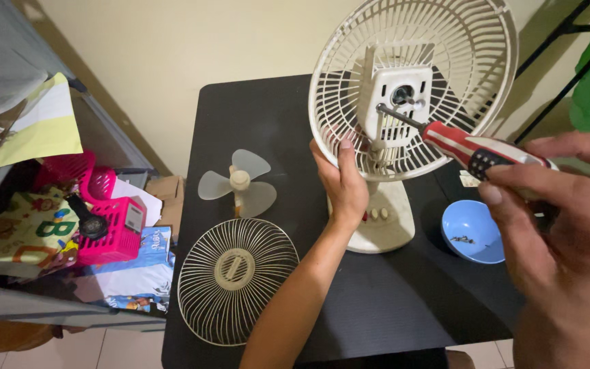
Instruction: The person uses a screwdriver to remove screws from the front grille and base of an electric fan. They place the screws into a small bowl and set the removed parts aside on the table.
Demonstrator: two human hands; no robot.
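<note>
- Head view, centre: small cream desk fan [382, 217] upright on the black bench [377, 301], front guard and blades removed, rear grille [472, 89] and motor housing [396, 96] exposed.
- Left hand [343, 184]: grip closed on the lower left rim of the rear grille, thumb over the front of the rim, fingers behind; forearm rising from the bottom edge.
- Right hand [554, 225]: near the lens at lower right, grip clamped on the handle of a red-and-white screwdriver [472, 149]; shaft slanting up and left, tip at the motor housing, just beside the spindle.
- Right of the fan base: blue bowl [474, 231] on the bench, a few small dark screws [462, 239] inside.
- Left of the fan: detached translucent blade [237, 183], three-lobed, lying flat on the bench, well apart from both hands.
- Front left of the bench: detached round front guard [237, 290], lying flat, part of its rim over the bench edge.
- Far left, off the bench: pink plastic baskets [104, 205], papers and printed cloth on a low surface.
</note>
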